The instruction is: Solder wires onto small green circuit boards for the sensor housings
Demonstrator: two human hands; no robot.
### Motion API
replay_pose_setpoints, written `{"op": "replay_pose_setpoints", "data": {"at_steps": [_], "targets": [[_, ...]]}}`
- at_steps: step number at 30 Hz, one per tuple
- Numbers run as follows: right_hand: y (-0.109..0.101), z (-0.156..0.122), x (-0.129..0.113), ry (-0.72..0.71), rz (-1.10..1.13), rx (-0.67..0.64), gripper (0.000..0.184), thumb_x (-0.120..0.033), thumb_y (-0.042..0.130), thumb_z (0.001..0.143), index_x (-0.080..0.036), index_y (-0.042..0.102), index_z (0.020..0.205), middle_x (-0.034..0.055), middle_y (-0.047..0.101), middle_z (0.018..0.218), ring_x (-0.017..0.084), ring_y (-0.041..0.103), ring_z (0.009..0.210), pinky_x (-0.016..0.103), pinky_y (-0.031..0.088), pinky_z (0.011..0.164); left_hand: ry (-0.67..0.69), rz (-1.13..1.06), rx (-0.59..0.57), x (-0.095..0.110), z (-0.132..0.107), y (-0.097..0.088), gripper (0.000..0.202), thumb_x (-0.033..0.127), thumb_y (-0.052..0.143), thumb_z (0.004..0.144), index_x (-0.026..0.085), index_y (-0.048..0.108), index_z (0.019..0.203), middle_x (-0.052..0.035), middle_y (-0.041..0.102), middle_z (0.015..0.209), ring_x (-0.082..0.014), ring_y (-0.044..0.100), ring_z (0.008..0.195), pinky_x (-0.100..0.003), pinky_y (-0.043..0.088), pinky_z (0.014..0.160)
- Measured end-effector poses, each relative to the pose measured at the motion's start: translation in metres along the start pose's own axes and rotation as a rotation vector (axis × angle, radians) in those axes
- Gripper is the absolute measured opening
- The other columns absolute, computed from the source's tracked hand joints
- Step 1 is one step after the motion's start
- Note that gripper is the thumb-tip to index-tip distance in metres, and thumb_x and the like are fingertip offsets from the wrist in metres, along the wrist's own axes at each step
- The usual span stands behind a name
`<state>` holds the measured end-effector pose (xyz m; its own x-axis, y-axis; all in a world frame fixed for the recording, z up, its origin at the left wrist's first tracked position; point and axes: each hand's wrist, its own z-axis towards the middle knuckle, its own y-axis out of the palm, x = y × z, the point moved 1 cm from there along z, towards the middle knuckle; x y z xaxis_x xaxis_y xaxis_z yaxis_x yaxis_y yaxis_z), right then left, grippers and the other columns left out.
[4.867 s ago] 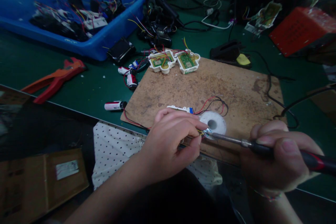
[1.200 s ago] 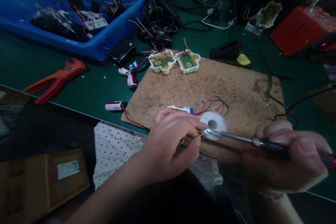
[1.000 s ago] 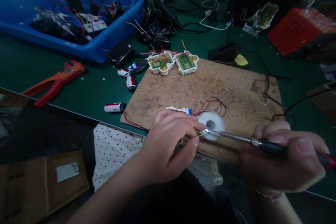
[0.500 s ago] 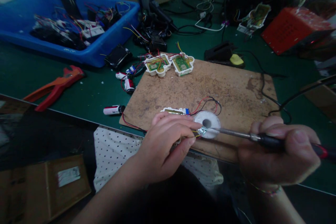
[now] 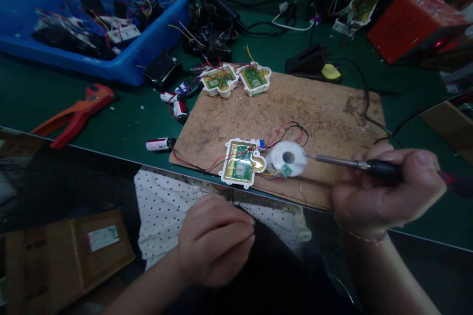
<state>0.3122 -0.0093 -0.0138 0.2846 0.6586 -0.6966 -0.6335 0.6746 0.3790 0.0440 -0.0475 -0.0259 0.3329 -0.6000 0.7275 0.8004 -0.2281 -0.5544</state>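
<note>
Far left on the green counter, a red cutter is lying flat in front of a blue bin that is holding wired parts. A battery is resting just off the left edge of the brown board.

My left hand is sitting low, below the near edge of the counter and over the dark lap. Its fingers are curling into a loose fist. I cannot tell whether anything is inside it. It is touching nothing on the board.

Above and slightly right of that hand, the white housing is lying open side up on the board's near edge, showing its green circuit board. Red and black wires are trailing from it. It is lying clear of both hands. Just beside it on the right, the solder spool is lying flat.

The soldering iron is pointing left, and its tip is reaching the spool's right rim. My right hand is wrapping firmly around the iron's dark handle, with the thumb lying along the top. Far right at the back, a red box is standing.
</note>
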Motion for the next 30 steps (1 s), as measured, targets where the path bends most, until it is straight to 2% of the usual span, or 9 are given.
{"op": "replay_pose_setpoints", "data": {"at_steps": [2, 5, 10, 16, 19, 22, 25, 28, 30], "targets": [[-0.001, 0.001, 0.002, -0.008, -0.007, 0.023, 0.023, -0.021, 0.058, 0.089, -0.02, 0.059, 0.066, -0.004, 0.047, 0.068, 0.007, 0.046, 0.049, 0.023, 0.036, 0.043, -0.283, -0.264, -0.233, -0.016, -0.017, 0.027, 0.006, 0.028, 0.067, 0.089, 0.025, 0.071, 0.091, -0.002, 0.076, 0.08, -0.0194, 0.071, 0.075, -0.035, 0.055, 0.075], [-0.001, 0.002, 0.004, -0.007, -0.003, 0.063, 0.023, -0.02, 0.056, 0.088, -0.018, 0.058, 0.066, -0.0042, 0.047, 0.067, 0.005, 0.046, 0.048, 0.022, 0.036, 0.044, -0.488, -0.338, -0.364, -0.043, -0.032, 0.071, 0.016, 0.029, 0.06, 0.097, 0.02, 0.073, 0.093, -0.0024, 0.076, 0.079, -0.017, 0.071, 0.07, -0.027, 0.056, 0.063], [-0.002, 0.002, 0.008, -0.033, 0.009, 0.095, 0.019, -0.022, 0.057, 0.084, -0.018, 0.055, 0.065, -0.0041, 0.047, 0.068, 0.005, 0.049, 0.05, 0.02, 0.035, 0.044, -0.663, -0.424, -0.352, -0.066, -0.035, 0.119, 0.024, 0.034, 0.068, 0.099, 0.014, 0.07, 0.112, -0.0078, 0.077, 0.103, -0.0191, 0.074, 0.087, -0.035, 0.062, 0.081], [0.002, 0.002, 0.007, -0.019, 0.029, 0.139, 0.023, -0.02, 0.053, 0.087, -0.019, 0.052, 0.064, -0.0038, 0.043, 0.069, 0.004, 0.042, 0.048, 0.019, 0.028, 0.04, -0.667, -0.518, -0.281, -0.066, -0.023, 0.144, 0.034, 0.04, 0.065, 0.102, 0.015, 0.067, 0.124, -0.0103, 0.071, 0.123, -0.0229, 0.071, 0.106, -0.045, 0.061, 0.093], [0.002, 0.002, 0.006, 0.006, 0.05, 0.131, 0.026, -0.019, 0.052, 0.088, -0.019, 0.055, 0.062, -0.0042, 0.042, 0.065, 0.005, 0.034, 0.043, 0.023, 0.023, 0.038, -0.609, -0.547, -0.269, -0.058, -0.024, 0.131, 0.033, 0.04, 0.055, 0.106, 0.013, 0.071, 0.117, -0.0101, 0.078, 0.111, -0.0224, 0.075, 0.099, -0.039, 0.062, 0.089], [0.0, 0.002, 0.003, -0.004, 0.041, 0.101, 0.026, -0.018, 0.053, 0.088, -0.02, 0.057, 0.062, -0.004, 0.042, 0.065, 0.006, 0.035, 0.044, 0.024, 0.025, 0.039, -0.502, -0.545, -0.28, -0.041, -0.026, 0.096, 0.033, 0.035, 0.046, 0.109, 0.016, 0.073, 0.115, -0.0095, 0.082, 0.104, -0.0213, 0.078, 0.093, -0.033, 0.061, 0.086], [-0.001, 0.001, 0.0, 0.013, 0.046, 0.053, 0.025, -0.019, 0.053, 0.087, -0.02, 0.055, 0.062, -0.0035, 0.042, 0.066, 0.007, 0.039, 0.047, 0.024, 0.029, 0.041, -0.279, -0.477, -0.235, -0.022, -0.022, 0.055, 0.018, 0.023, 0.056, 0.102, 0.022, 0.072, 0.11, -0.0086, 0.075, 0.132, -0.0221, 0.073, 0.118, -0.034, 0.055, 0.102], [0.0, -0.001, -0.004, 0.09, 0.046, 0.022, 0.024, -0.023, 0.051, 0.087, -0.02, 0.056, 0.064, -0.0033, 0.04, 0.063, 0.01, 0.04, 0.047, 0.026, 0.028, 0.04, 0.138, -0.237, -0.069, -0.004, -0.01, 0.024, 0.026, 0.012, 0.057, 0.099, 0.022, 0.064, 0.121, -0.0075, 0.079, 0.122, -0.0179, 0.076, 0.101, -0.032, 0.057, 0.089], [0.002, -0.002, -0.008, 0.126, 0.037, -0.01, 0.023, -0.023, 0.051, 0.087, -0.02, 0.059, 0.066, -0.0034, 0.039, 0.062, 0.011, 0.041, 0.048, 0.027, 0.028, 0.04, 0.149, -0.218, 0.005, 0.006, -0.001, 0.011, 0.03, 0.009, 0.052, 0.098, 0.02, 0.061, 0.124, -0.0023, 0.08, 0.096, -0.0138, 0.074, 0.08, -0.028, 0.057, 0.078]]}}
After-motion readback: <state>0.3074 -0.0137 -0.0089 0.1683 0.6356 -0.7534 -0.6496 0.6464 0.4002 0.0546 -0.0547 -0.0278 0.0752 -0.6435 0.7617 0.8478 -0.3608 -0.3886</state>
